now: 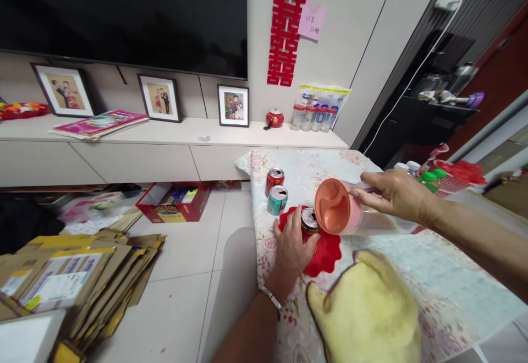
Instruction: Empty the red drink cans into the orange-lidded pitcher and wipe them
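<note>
My left hand point(292, 245) is wrapped round a dark can point(310, 220) that stands on a red scalloped plate point(322, 261). In my right hand point(388, 192) is the handle of a clear pitcher with an orange lid point(332, 206). The pitcher is tipped on its side, its lid beside the can's top; whether liquid flows cannot be made out. Behind the plate stand a teal can point(277, 201) and a red can point(274, 180), both with opened tops. A yellow plush cloth point(367, 313) lies nearest to me on the table.
The table has a floral cloth point(268, 242). At its right stand bottles with green caps point(429, 179) and a pink basket point(449, 184). A white cabinet point(165, 137) holds picture frames and jars. Flattened cardboard point(124, 275) and a red box point(175, 203) are on the floor at left.
</note>
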### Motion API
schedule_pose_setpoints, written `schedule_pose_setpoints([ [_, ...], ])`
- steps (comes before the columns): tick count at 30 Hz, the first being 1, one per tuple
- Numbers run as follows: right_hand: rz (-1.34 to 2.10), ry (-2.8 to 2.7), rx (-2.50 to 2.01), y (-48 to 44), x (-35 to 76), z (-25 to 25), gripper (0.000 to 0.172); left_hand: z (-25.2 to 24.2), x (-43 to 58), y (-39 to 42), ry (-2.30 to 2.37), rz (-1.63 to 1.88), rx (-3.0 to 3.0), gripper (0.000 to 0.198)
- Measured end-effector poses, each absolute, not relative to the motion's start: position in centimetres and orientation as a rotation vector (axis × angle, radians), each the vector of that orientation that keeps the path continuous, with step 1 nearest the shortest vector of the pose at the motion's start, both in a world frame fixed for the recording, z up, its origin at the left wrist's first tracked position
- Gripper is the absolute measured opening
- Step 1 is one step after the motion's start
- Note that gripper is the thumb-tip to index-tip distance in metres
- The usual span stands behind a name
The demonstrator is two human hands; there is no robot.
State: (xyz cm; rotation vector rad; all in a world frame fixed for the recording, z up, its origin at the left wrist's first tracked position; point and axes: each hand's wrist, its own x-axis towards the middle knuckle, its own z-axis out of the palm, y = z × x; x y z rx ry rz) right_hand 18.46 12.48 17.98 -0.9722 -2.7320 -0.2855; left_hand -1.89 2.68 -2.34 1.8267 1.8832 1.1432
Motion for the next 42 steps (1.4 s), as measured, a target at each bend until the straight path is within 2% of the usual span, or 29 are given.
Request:
schedule_pose_setpoints([
  [20, -0.271, -2.689, -0.999, 12.6, 19.0, 17.4, 0.045, -2.5, -1.9, 2.7, 1.875, 1.171, 1.813, 0.072],
  [31, -0.049, -2.555, -1.145, 11.4, 18.3, 17.5, 0.042, -3.0, -1.8, 3.1, 1.866, 1.211, 1.800, 0.068],
  [37, 0.299, -2.230, -1.258, 11.9, 19.3, 15.7, 0.047, -3.5, -2.0, 3.2, 1.857, 1.222, 1.784, 0.070],
  [42, 0.387, -1.987, -1.275, 12.3, 20.9, 14.7, 0.051, -4.2, -2.1, 3.3, 1.860, 1.271, 1.806, 0.067],
])
